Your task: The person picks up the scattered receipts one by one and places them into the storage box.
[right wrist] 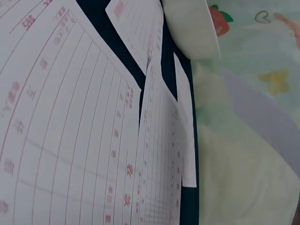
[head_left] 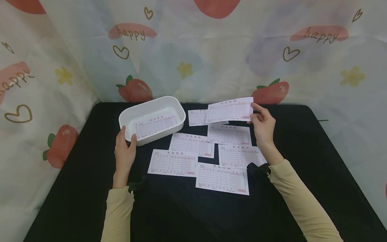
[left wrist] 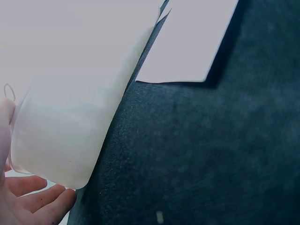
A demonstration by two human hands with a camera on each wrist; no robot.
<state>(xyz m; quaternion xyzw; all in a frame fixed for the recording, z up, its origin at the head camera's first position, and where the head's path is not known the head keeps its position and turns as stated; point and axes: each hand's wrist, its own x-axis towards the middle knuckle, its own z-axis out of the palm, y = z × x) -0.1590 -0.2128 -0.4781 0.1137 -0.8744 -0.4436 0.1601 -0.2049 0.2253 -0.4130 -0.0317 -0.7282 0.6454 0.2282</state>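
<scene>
A pink-lined white slip (head_left: 229, 110) hangs lifted above the black table, slightly curled. The white oval tub (head_left: 178, 116) sits upright, apparently with one slip inside.

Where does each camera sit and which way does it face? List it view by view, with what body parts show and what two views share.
Head: worn on the head, looking forward and down at the black table; both forearms show, left hand gripping the white tub, right hand pinching a receipt slip.
Left wrist: low beside the tub's wall; only fingertips show.
Right wrist: close over the slips, facing the tub; no body part shows.
Shared: all views show the tub, slips and table.
</scene>
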